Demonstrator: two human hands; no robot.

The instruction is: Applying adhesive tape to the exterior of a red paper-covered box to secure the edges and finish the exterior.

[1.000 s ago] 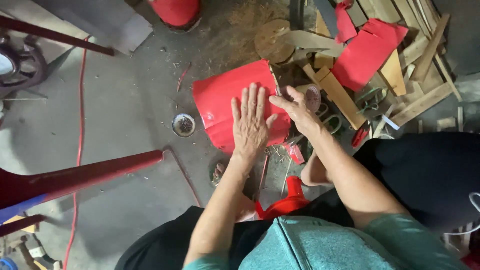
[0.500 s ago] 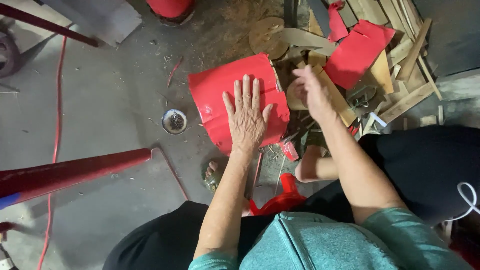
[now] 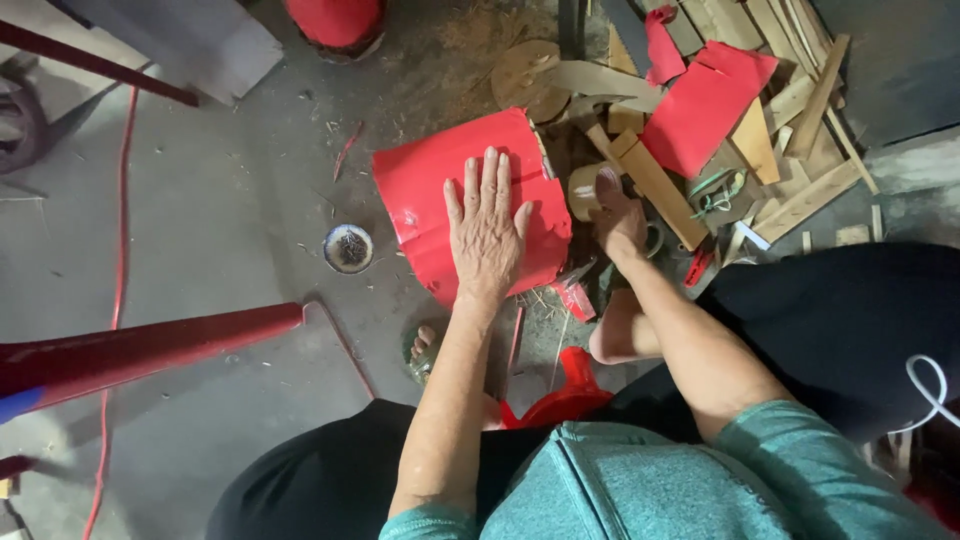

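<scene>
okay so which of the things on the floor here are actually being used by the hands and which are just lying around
In hand:
- left hand pressed flat on the glossy red sheet
- right hand gripping the brown tape roll

Lying about:
- small round metal dish
- pile of wooden offcuts
- second red sheet on that pile
- red cable
- red metal bar

Red glossy sheet [image 3: 440,200], roughly square with a ragged lower edge, lies flat on the grey concrete floor [image 3: 200,240], slightly creased, shiny highlights near its left side. Left hand [image 3: 487,232] presses flat on its right half, fingers spread. Tan tape roll [image 3: 585,190] just right of the sheet, on edge, right hand [image 3: 620,220] touching it.
</scene>
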